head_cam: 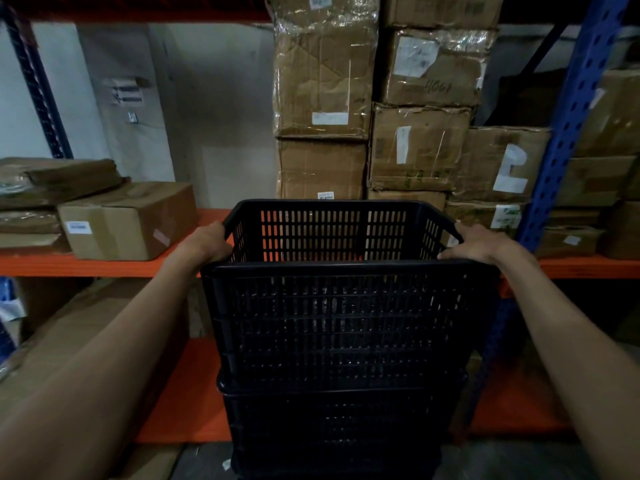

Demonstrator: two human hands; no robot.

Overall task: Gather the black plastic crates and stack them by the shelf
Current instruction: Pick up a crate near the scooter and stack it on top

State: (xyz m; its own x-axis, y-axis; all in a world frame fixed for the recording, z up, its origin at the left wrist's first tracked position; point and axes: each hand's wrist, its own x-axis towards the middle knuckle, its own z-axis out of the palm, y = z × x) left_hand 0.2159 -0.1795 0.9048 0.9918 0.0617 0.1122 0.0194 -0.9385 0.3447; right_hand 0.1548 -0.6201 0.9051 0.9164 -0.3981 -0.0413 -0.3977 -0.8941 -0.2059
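Note:
A top black plastic crate [343,306] with slotted walls sits on a stack of black crates [332,427] right in front of the shelf. My left hand [207,242] grips the top crate's left rim. My right hand [479,244] grips its right rim. The crate is empty; orange shows through its far wall. The bottom of the stack runs out of the frame.
An orange shelf beam [86,265] crosses behind the stack, with a blue upright [568,133] at the right. Taped cardboard boxes [381,116] are piled on the shelf behind. A smaller box [128,220] and flat cartons lie at left. More cardboard fills the lower level.

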